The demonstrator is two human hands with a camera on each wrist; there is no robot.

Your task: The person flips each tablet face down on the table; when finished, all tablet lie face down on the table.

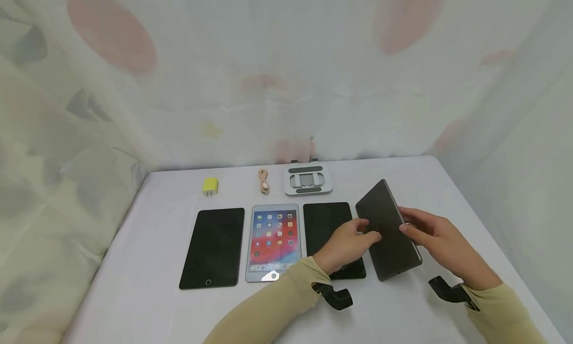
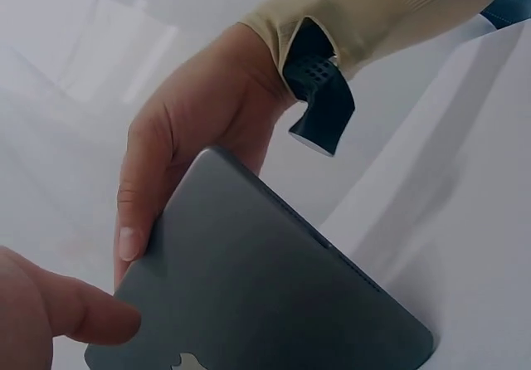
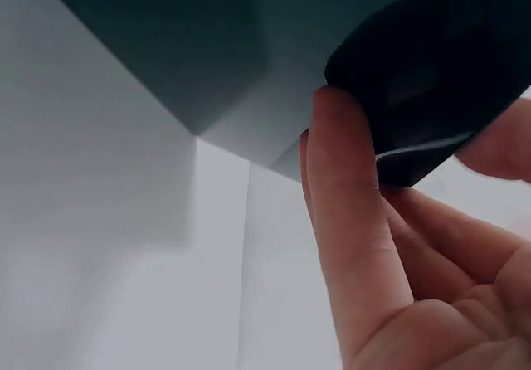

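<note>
A dark grey tablet (image 1: 394,247) is tilted up at the right of the row, its back toward me in the head view. My right hand (image 1: 443,242) grips its right edge, thumb on the back and fingers round the screen side. In the right wrist view, the fingers (image 3: 344,179) lie against the dark glass. My left hand (image 1: 346,244) reaches over a black tablet (image 1: 327,219), with its fingertips at the back of the tilted one. In the left wrist view the left thumb (image 2: 95,312) is near a partly visible apple logo (image 2: 191,362).
A white tablet (image 1: 275,234) with a lit home screen and another black tablet (image 1: 214,247) lie to the left. Behind the row are a yellow plug adapter (image 1: 210,185), a coiled pink cable (image 1: 263,181) and a silver folding stand (image 1: 308,178). Patterned curtains hang around the table.
</note>
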